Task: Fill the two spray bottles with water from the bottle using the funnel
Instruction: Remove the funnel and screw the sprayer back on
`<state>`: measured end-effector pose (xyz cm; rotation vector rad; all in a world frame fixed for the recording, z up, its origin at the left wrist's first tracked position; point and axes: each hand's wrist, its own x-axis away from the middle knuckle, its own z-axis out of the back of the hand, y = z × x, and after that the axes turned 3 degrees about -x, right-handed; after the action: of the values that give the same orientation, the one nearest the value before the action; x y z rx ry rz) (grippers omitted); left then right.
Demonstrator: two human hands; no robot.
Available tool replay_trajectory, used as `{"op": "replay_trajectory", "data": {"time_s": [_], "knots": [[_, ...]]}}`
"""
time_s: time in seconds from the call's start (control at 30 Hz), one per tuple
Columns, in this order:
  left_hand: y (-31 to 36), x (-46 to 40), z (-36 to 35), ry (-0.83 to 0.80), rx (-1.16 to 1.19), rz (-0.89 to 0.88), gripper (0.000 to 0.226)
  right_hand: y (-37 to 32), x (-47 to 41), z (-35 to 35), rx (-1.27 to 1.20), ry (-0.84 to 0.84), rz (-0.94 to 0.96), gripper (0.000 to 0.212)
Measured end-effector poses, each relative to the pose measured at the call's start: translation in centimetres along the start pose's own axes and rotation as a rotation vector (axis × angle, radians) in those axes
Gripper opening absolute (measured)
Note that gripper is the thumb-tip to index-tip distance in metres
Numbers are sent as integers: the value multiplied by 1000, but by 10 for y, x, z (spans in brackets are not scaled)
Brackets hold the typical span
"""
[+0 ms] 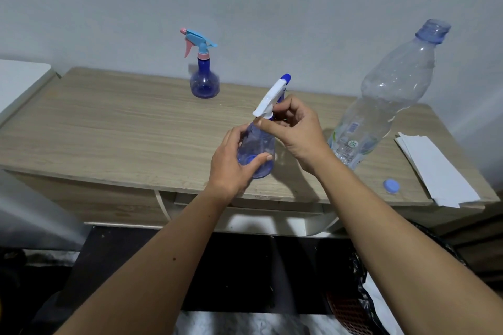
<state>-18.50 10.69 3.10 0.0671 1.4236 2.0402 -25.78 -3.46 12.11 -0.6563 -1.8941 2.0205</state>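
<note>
Hands on translucent blue spray bottle with white trigger head (257, 148) at wooden table (109, 128) front edge: left hand (234, 160) grips body, right hand (296, 128) pinches collar. Uncapped clear water bottle (381, 100) stands just right; second blue spray bottle with pink-blue head (204, 76) stands well behind.

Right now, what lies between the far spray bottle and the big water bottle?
In the head view, only bare table top lies between the far spray bottle and the water bottle.

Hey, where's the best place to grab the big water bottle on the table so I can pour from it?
Grip the water bottle round its narrower waist above the label, coming from its open right side. It stands upright and uncapped, and both hands are busy to its left.
</note>
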Motion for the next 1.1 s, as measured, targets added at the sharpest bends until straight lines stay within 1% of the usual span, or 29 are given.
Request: {"op": "replay_trajectory", "data": {"time_s": [0.07,0.13,0.23,0.37,0.47,0.57,0.6,0.7,0.87,1.03,1.1], "knots": [[0,0,0,3,17,1,66,2,1,4,-22,5,2,23],[-1,0,0,9,24,-4,67,3,2,5,-38,18,5,22],[1,0,0,13,20,-8,64,3,0,3,-4,52,31,29],[1,1,1,7,16,-17,62,6,-2,0,21,36,44,40],[0,1,1,1,20,-13,65,7,-1,3,68,28,86,30],[-2,0,0,9,25,-8,67,7,0,3,51,24,42,23],[-2,0,-1,12,22,-10,66,6,-1,2,50,28,23,24],[-2,0,-2,14,9,-19,65,2,-1,0,42,28,-11,33],[-3,0,-1,2,26,-10,68,1,0,11,29,-25,-4,23],[-2,1,-2,6,27,-16,68,1,-2,12,23,8,10,30],[-1,1,-3,8,24,-21,67,1,-3,12,-4,-8,-3,34]]}}
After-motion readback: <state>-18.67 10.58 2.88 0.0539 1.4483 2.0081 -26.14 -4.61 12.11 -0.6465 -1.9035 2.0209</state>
